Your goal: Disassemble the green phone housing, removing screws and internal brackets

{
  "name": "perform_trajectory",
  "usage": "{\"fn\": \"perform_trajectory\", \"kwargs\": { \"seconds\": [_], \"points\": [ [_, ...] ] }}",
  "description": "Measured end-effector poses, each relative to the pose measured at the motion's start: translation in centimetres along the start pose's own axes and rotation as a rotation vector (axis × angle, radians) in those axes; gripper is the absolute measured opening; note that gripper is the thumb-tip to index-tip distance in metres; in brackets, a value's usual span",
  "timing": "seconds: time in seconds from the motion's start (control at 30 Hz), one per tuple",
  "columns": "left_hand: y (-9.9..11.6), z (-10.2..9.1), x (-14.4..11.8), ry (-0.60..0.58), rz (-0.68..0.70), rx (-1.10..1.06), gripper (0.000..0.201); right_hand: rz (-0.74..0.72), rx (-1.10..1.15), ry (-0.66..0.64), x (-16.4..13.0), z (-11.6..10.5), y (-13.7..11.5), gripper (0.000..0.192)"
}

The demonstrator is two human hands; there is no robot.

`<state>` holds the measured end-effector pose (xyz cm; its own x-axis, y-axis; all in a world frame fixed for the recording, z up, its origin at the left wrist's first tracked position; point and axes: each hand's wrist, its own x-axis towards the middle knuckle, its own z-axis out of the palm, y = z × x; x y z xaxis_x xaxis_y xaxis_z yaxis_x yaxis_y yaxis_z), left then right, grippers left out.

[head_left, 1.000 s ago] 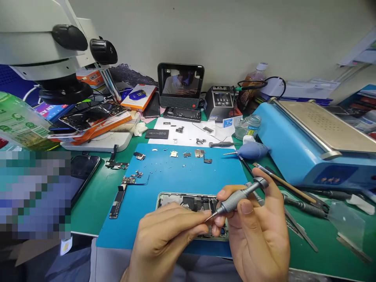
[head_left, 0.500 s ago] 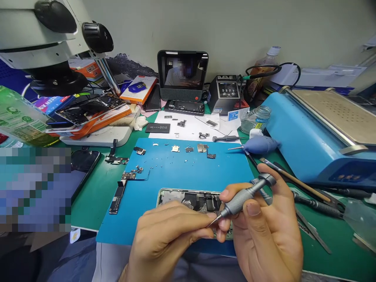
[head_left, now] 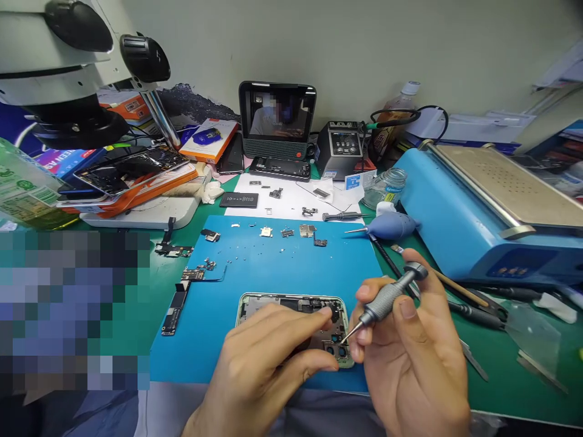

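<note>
In my right hand (head_left: 410,352) is a grey precision screwdriver (head_left: 385,300), its knurled handle between thumb and fingers and its cap near the raised index finger. The thin tip slants down to the left, over the camera-lens corner of an opened phone housing (head_left: 268,298). Whether the tip touches the housing I cannot tell. My left hand (head_left: 264,358) hovers over the housing, thumb and index finger apart with nothing visible between them; it hides the housing's lower left part. A blue work mat (head_left: 282,276) lies under the housing, with tiny screws and small phone parts farther back.
A logic board (head_left: 175,309) lies on the mat's left side. Beyond the mat are a phone battery (head_left: 239,200), a blue air blower (head_left: 392,226) and another screwdriver (head_left: 344,216). A blue heating plate machine (head_left: 460,224) stands right; a microscope (head_left: 82,73) overhangs the left.
My left thumb and index finger have parted and come away from the screwdriver tip. The screwdriver has shifted slightly right, and more of the phone housing, including its lens corner, now shows.
</note>
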<state>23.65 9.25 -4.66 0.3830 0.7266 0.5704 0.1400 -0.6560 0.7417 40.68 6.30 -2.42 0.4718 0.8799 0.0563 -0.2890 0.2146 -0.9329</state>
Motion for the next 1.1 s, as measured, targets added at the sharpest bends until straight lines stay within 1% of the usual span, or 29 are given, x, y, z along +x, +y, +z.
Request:
{"fn": "perform_trajectory", "kwargs": {
  "seconds": [0.07,0.13,0.17,0.23,0.3,0.4,0.47,0.5,0.57,0.67,0.87,1.1],
  "points": [
    [0.0,0.1,-0.1,0.003,-0.023,0.082,0.018,-0.154,-0.138,0.087,0.3,-0.7,-0.3,0.045],
    [0.0,0.1,-0.2,-0.037,-0.032,0.184,0.019,-0.352,-0.354,0.147,0.5,-1.6,-0.3,0.05],
    [-0.1,0.2,-0.3,-0.064,-0.023,0.248,0.02,-0.437,-0.461,0.146,0.5,-2.0,-0.3,0.052],
    [-0.1,0.4,-0.4,-0.108,0.007,0.382,0.022,-0.555,-0.619,0.09,0.6,-2.7,-0.1,0.056],
    [-0.2,0.9,-0.5,-0.139,0.031,0.478,0.021,-0.636,-0.713,0.022,0.7,-3.0,0.2,0.06],
    [-0.2,1.7,-0.6,-0.129,0.031,0.523,0.022,-0.746,-0.783,-0.058,1.1,-3.1,0.6,0.063],
    [-0.2,2.1,-0.6,-0.103,0.025,0.531,0.023,-0.756,-0.787,-0.108,1.4,-3.0,0.7,0.064],
    [-0.2,2.2,-0.6,-0.095,0.026,0.538,0.024,-0.736,-0.781,-0.125,1.5,-3.0,0.8,0.065],
    [-0.2,2.3,-0.6,-0.104,0.045,0.554,0.024,-0.698,-0.767,-0.148,1.5,-3.0,0.8,0.067],
    [-0.2,2.4,-0.6,-0.106,0.064,0.572,0.025,-0.682,-0.756,-0.178,1.5,-3.1,0.9,0.072],
    [-0.1,2.6,-0.6,-0.07,0.046,0.572,0.026,-0.721,-0.795,-0.203,1.5,-3.2,1.0,0.075],
    [-0.2,2.3,-0.5,-0.11,0.067,0.601,0.024,-0.775,-0.831,-0.207,1.8,-3.0,1.1,0.073]
  ]
}}
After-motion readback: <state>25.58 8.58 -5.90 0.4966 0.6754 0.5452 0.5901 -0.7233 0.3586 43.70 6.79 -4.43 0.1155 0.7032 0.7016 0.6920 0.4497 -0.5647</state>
